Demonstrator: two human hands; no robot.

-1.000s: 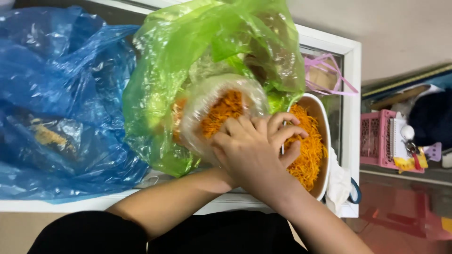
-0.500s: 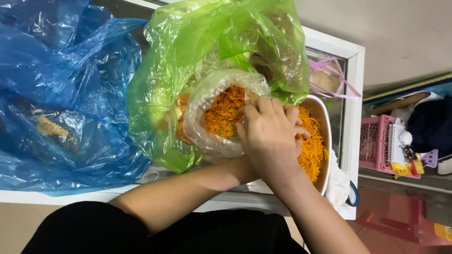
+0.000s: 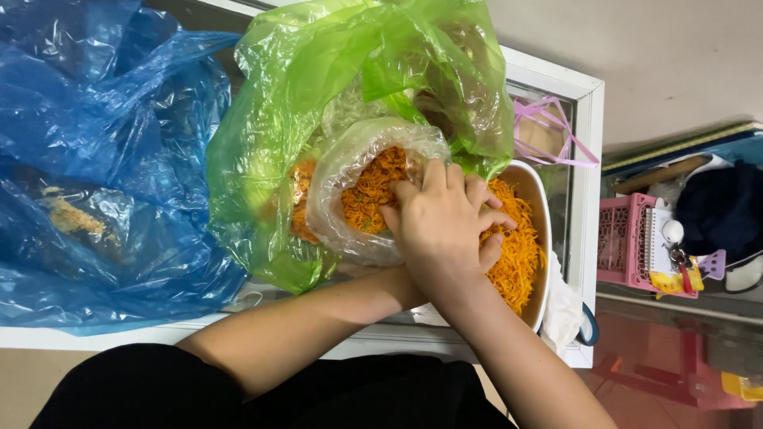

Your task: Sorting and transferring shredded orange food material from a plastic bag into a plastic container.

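Observation:
My right hand lies knuckles up across the mouth of a small clear plastic bag and the rim of a white bowl. Its fingers are curled into orange shredded carrot that fills the bowl. The clear bag also holds shredded carrot and rests inside a big green plastic bag. My left forearm reaches in under the right hand toward the clear bag's bottom. The left hand itself is hidden beneath the right one.
A crumpled blue plastic bag covers the left of the white-framed glass table. Pink ribbon lies at the back right. Beside the table stand a pink basket with small items and a dark bundle.
My right hand has shifted a little right and up, from over the clear bag's front toward the bowl's edge, and more carrot shows in the bag's mouth.

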